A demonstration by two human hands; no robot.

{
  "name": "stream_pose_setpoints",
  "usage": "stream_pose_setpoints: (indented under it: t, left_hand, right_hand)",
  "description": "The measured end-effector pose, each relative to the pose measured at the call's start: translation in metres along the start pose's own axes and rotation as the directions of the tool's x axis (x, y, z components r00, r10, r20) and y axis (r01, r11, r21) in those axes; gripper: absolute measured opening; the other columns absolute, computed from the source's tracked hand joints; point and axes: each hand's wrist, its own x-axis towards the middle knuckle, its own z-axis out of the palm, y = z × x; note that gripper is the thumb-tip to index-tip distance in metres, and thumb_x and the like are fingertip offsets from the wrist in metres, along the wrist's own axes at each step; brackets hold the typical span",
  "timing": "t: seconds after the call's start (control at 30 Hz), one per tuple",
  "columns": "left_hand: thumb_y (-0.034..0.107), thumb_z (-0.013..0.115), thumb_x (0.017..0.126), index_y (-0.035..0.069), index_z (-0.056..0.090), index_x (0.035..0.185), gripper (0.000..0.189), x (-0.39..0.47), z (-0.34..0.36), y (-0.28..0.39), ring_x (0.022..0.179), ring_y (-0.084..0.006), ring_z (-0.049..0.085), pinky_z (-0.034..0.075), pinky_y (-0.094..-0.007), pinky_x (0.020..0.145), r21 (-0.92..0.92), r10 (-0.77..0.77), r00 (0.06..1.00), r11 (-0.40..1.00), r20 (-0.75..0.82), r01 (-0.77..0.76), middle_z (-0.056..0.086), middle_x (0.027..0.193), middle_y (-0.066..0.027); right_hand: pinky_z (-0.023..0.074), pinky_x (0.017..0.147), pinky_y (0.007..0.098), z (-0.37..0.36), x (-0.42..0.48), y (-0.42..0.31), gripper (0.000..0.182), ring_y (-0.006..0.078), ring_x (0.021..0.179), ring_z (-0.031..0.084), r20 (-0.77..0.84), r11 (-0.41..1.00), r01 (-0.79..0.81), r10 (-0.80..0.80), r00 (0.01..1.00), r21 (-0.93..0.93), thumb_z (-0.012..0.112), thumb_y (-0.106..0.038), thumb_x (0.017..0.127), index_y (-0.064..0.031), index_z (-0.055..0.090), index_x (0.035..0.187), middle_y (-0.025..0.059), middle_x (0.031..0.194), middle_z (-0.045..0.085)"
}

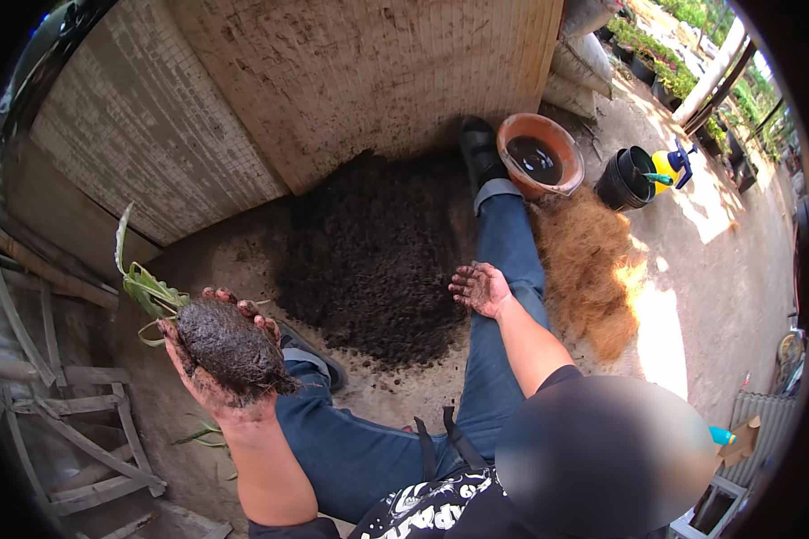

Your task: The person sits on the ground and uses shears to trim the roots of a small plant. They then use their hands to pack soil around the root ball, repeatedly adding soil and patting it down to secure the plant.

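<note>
My left hand (222, 364) is raised at the left, its palm under a dark, muddy root ball (232, 343) with fine roots sticking out. Green leaves (147, 286) extend from the root ball's upper left end. My right hand (480, 290), smeared with soil, rests palm up over my jeans-clad leg with the fingers spread and nothing in it. Between my legs lies a broad heap of dark soil (377, 263). Right of my outstretched leg is a loose pile of brown coconut fibre (590, 269).
An orange bucket (573, 151) of dark water stands by my foot. Black plastic pots (623, 182) and a yellow pump sprayer (665, 164) stand beyond it. A large panel (377, 74) borders the soil. A wooden frame (87, 407) is at the left, stacked sacks (580, 67) at the top.
</note>
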Motion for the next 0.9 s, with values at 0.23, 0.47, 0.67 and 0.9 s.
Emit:
stream_pose_setpoints:
  t: [0.23, 0.47, 0.67, 0.9]
  left_hand:
    - [0.042, 0.052, 0.085, 0.005, 0.048, 0.107, 0.044, 0.002, -0.004, 0.003, 0.089, -0.0209, 0.05, 0.043, -0.0348, 0.077, 0.003, -0.021, 0.998, 1.0, 0.055, 0.021, 0.053, 0.101, -0.0068]
    - [0.041, 0.054, 0.083, 0.005, 0.048, 0.108, 0.044, -0.001, -0.003, 0.006, 0.091, -0.0205, 0.049, 0.043, -0.0353, 0.078, -0.022, -0.021, 0.998, 1.0, 0.059, 0.022, 0.053, 0.101, -0.0071]
    - [0.039, 0.054, 0.082, 0.005, 0.047, 0.109, 0.045, 0.0, -0.003, 0.003, 0.093, -0.0198, 0.048, 0.042, -0.0348, 0.078, -0.059, -0.072, 0.997, 0.995, 0.036, 0.074, 0.052, 0.103, -0.0067]
    - [0.038, 0.052, 0.083, 0.005, 0.048, 0.109, 0.043, -0.001, 0.002, 0.002, 0.093, -0.0197, 0.048, 0.042, -0.0352, 0.079, -0.103, -0.106, 0.994, 0.989, -0.021, 0.104, 0.051, 0.105, -0.0059]
  right_hand:
    - [0.0478, 0.075, 0.0419, -0.007, 0.015, 0.001, 0.032, 0.0291, 0.09, 0.058, -0.044, 0.999, -0.027, 0.025, 0.999, -0.033, 0.046, -0.034, 0.084, -0.0059, 0.056, 0.097, 0.0107, 0.094, 0.059]
    - [0.0499, 0.072, 0.0365, 0.007, 0.02, 0.011, 0.028, 0.0264, 0.084, 0.06, -0.099, 0.982, 0.078, -0.096, 0.99, -0.174, 0.045, -0.028, 0.087, -0.0055, 0.053, 0.102, 0.0099, 0.09, 0.06]
    - [0.0476, 0.063, 0.0281, 0.026, 0.033, 0.037, 0.022, 0.0145, 0.073, 0.06, -0.136, 0.628, 0.127, -0.353, 0.926, -0.768, 0.058, -0.016, 0.081, -0.0031, 0.056, 0.099, 0.0071, 0.083, 0.06]
    - [0.046, 0.072, 0.0351, 0.072, 0.064, 0.046, 0.021, 0.0238, 0.083, 0.057, 0.371, -0.254, 0.272, -0.569, 0.734, -0.928, 0.061, -0.011, 0.073, -0.0047, 0.061, 0.093, 0.0101, 0.085, 0.057]
